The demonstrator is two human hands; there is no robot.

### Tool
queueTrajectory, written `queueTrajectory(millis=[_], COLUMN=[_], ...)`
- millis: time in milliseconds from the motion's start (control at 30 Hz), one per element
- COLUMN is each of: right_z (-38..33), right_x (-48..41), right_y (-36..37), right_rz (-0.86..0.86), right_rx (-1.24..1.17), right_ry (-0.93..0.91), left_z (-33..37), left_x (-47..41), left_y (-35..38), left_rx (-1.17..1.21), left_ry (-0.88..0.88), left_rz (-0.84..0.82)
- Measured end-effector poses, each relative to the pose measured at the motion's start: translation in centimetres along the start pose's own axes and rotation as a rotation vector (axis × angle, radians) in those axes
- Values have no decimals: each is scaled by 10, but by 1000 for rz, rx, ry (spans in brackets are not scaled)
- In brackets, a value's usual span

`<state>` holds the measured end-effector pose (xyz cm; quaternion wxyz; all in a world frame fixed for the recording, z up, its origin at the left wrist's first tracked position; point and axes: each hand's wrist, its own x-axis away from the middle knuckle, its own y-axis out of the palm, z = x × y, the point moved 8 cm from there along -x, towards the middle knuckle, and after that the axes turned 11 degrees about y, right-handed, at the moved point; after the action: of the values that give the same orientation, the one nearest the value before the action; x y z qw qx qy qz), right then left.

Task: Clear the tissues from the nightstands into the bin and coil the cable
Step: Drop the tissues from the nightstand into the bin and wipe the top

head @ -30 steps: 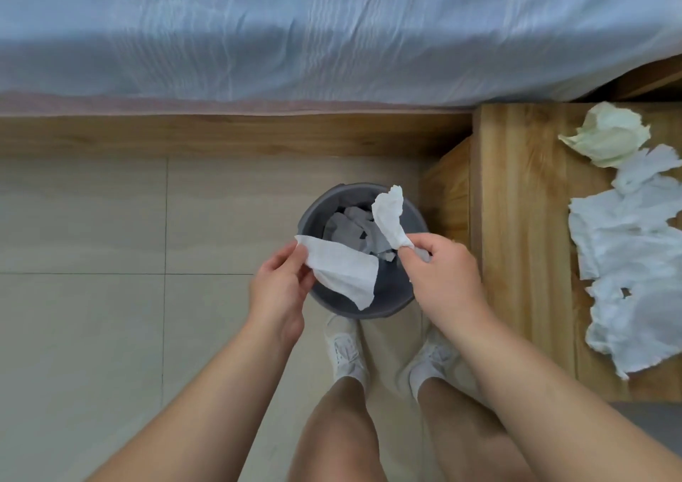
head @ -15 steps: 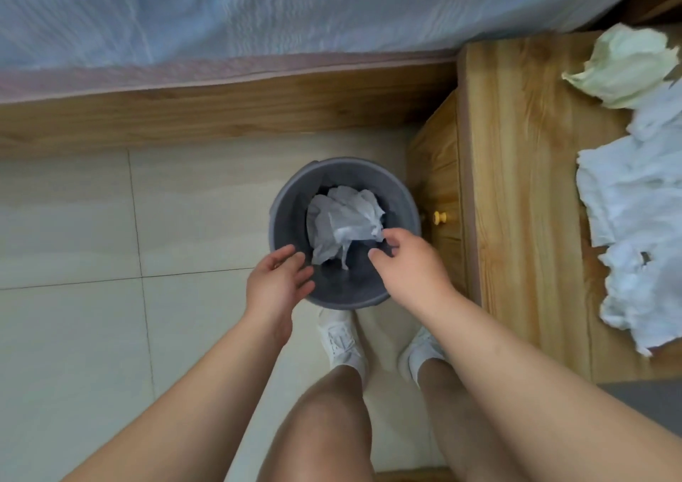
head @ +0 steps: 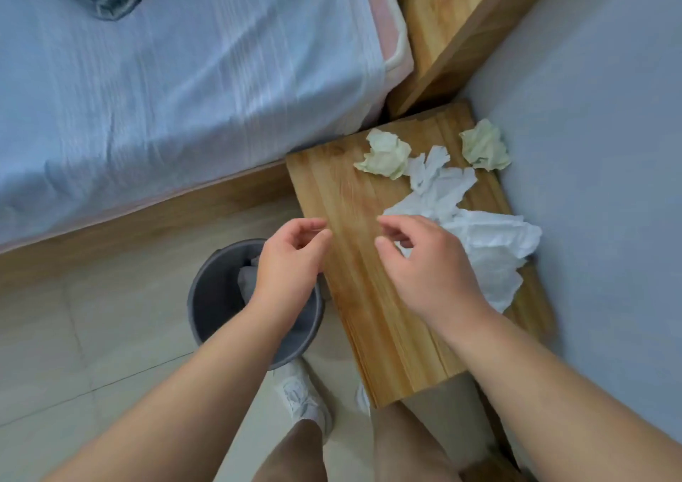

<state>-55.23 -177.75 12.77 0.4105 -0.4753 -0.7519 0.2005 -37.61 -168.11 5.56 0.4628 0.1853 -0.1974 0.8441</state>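
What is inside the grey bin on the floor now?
Inside the grey bin, a bit of crumpled white tissue shows near the far wall. The left hand and forearm cover much of the opening, so how much tissue lies there cannot be seen.

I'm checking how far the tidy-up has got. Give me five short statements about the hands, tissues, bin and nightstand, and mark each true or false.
1. Both hands are empty. True: the left hand and right hand hold nothing.
2. The bin is empty. False: the grey bin has a white tissue inside.
3. The nightstand is cleared. False: the nightstand carries white tissues and two pale green wads.
4. The bin stands on the floor beside the nightstand. True.
5. The right hand is over the bed. False: it is over the nightstand, next to the white tissues.
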Motion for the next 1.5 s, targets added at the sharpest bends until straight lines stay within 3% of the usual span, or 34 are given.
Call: queueTrajectory(millis=[133,300,400,567,800,967,1100,1267,1500], right_z=[20,37,39,47,38,11,-4,-29,-26], right_x=[-39,-88,-111,-139,-149,-127,-95,-27,45], right_y=[-61,-77,-55,-20,-21,-40,-42,9,126], right_rz=[132,169,89,-1,106,163,171,-15,-212], right_rx=[-19,125,261,426,431,217,7,-232,-240], right_ry=[35,10,-60,-79,-130,-148,-56,21,149], left_z=[59,95,97,82,62,57,42,0,-97], left_x=[-28,-64,-79,-101,-92,-58,-23,23,76], left_y=[49,99,124,137,97,49,3,-75,-158], left_rx=[-203,-684,-881,-951,-671,-307,-32,100,186], left_ry=[215,503,561,535,433,305,206,99,-118], left_rz=[-73,-59,-120,-250,-116,-8,90,209,340])
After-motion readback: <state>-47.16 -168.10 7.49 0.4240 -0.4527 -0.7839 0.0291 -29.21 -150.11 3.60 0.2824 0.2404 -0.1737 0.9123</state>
